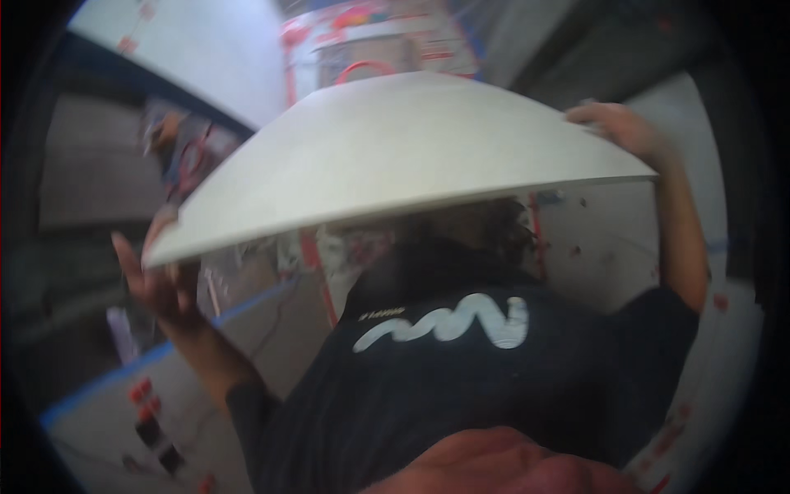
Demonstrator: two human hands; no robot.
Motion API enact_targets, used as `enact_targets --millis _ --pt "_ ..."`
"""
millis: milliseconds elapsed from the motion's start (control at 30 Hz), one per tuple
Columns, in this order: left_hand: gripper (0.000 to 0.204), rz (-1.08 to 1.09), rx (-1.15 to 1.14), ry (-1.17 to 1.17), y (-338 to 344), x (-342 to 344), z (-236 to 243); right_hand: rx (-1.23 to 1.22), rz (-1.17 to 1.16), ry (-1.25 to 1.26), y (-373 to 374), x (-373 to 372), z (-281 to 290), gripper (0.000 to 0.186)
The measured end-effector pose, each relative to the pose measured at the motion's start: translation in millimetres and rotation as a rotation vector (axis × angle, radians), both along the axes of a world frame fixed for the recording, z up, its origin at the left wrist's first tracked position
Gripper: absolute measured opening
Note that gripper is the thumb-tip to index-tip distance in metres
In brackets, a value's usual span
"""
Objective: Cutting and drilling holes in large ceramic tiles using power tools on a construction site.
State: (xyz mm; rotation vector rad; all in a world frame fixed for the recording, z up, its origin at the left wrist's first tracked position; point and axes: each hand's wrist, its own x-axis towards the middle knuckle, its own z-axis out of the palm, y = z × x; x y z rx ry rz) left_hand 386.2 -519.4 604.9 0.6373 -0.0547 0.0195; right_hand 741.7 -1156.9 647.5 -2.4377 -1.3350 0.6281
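Note:
A large, flat white panel [411,152] spans the view in front of my chest, slightly tilted, its left end lower than its right. At its left end, my left hand [169,276] grips the edge, part of the fingers behind the board and one finger sticking out to the side. My right hand [621,128] holds the far right edge, fingers curled over it. The panel hides part of both hands and much of what lies beyond it.
Behind the panel is a table or cart [444,37] with red and white coverings and a red cable loop [362,70]. A large white board [197,58] stands at the far left. Blue tape [107,379] and small red pieces [144,395] lie on the floor, lower left.

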Motion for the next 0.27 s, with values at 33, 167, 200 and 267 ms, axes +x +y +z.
enact_targets --millis 33,167,200,267 --pt "0.092 0.036 -0.004 -0.011 3.9 19.1 10.0 0.212 -0.379 0.474 5.5 13.8 -0.5 0.048" --pt "0.119 0.111 -0.008 -0.047 5.8 90.3 63.2 0.543 -0.769 0.957 4.9 91.9 20.2 0.061" --pt "0.122 0.123 0.020 -0.092 6.3 103.2 74.3 0.527 -0.704 1.043 5.6 106.1 27.4 0.064" --pt "0.131 0.382 0.220 0.002 9.0 138.0 95.2 0.866 -0.815 1.143 4.0 127.9 30.7 0.066"
